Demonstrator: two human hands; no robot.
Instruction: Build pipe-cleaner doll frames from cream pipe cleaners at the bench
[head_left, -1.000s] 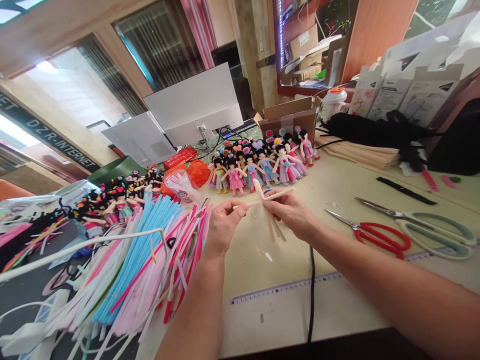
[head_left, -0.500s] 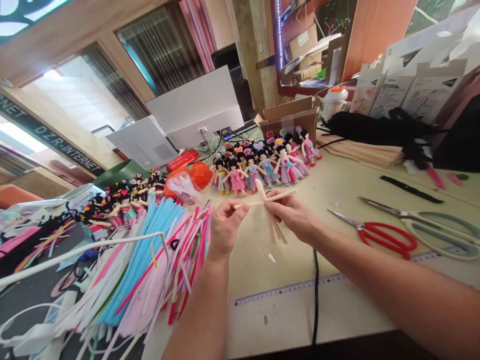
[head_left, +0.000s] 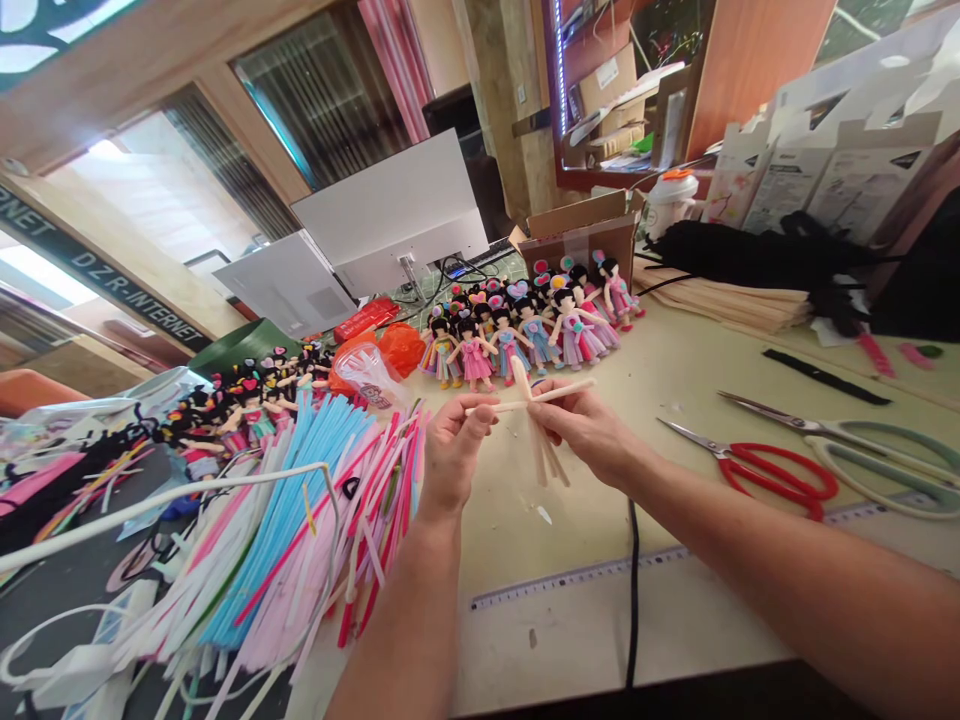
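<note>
Between my hands, above the table, is a cream pipe-cleaner doll body [head_left: 545, 450] with a looped top, two arms sticking out sideways and several strands hanging down. My right hand [head_left: 574, 415] pinches it at the middle, where the arms cross. The left arm's tip sits between the thumb and fingers of my left hand [head_left: 456, 440], which is closed on it. Just behind my hands stand finished pipe-cleaner dolls [head_left: 510, 335] with black hair and coloured dresses.
Bundles of coloured pipe cleaners [head_left: 289, 530] lie to the left, crossed by a white cable. Red-handled scissors [head_left: 776, 475] and grey-green scissors [head_left: 885, 450] lie on the right. A ruler strip [head_left: 577, 577] and black cable [head_left: 633, 590] are in front. A cardboard box [head_left: 581, 235] stands behind.
My left thumb has shifted slightly at the tip of the doll body's left arm. My right hand keeps its pinch in the same place.
</note>
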